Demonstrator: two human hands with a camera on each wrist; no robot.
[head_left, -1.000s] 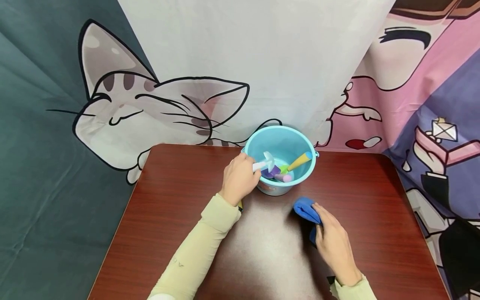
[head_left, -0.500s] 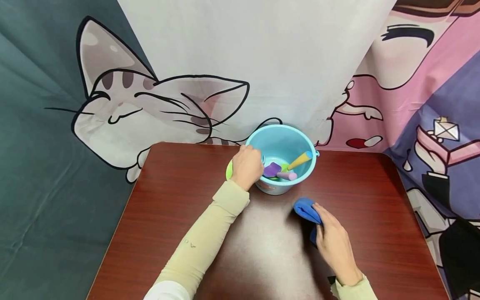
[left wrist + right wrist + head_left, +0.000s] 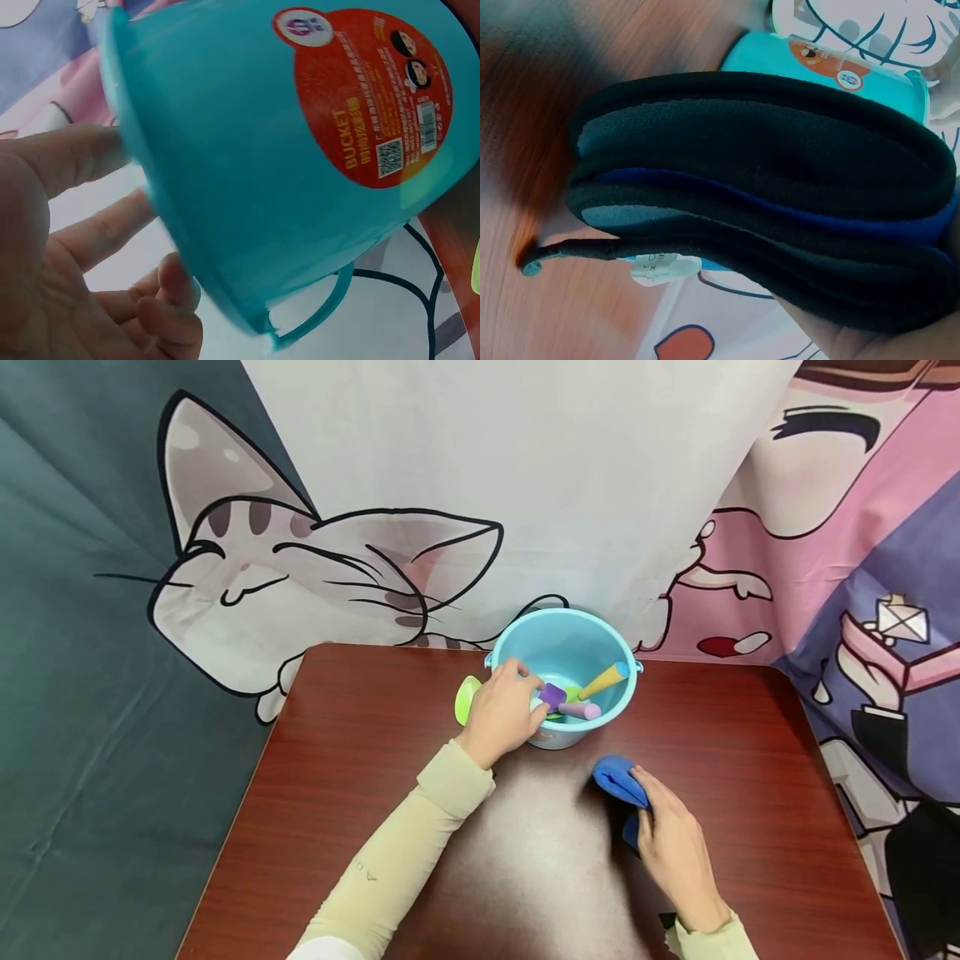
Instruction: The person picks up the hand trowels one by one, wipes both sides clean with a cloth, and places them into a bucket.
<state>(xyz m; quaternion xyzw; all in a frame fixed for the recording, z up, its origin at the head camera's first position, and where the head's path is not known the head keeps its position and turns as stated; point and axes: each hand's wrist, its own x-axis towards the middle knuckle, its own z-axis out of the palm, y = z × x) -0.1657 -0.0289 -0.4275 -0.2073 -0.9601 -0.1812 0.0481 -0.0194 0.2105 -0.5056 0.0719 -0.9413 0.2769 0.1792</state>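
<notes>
My left hand (image 3: 504, 703) is at the near left rim of a light blue bucket (image 3: 564, 628), fingers spread loosely over its mouth. In the left wrist view the fingers (image 3: 112, 232) are bent beside the rim of the bucket (image 3: 217, 150) and hold nothing visible. Inside the bucket lie a purple piece (image 3: 552, 696), a pale purple handle (image 3: 581, 710) and a yellow handle (image 3: 603, 680) with a blue end. My right hand (image 3: 678, 847) grips a folded blue cloth (image 3: 621, 779) over the table; the right wrist view shows black edging on the cloth (image 3: 765, 150) and a white tag.
A lime green oval piece (image 3: 467, 700) lies left of the bucket, partly behind my left hand. The brown wooden table (image 3: 360, 727) ends just behind the bucket, against a printed cloth backdrop (image 3: 360, 435).
My left hand first held a white-handled toy over the bucket, then was curled at the rim; now its fingers have spread, the toy released. The right hand keeps the cloth nearly still.
</notes>
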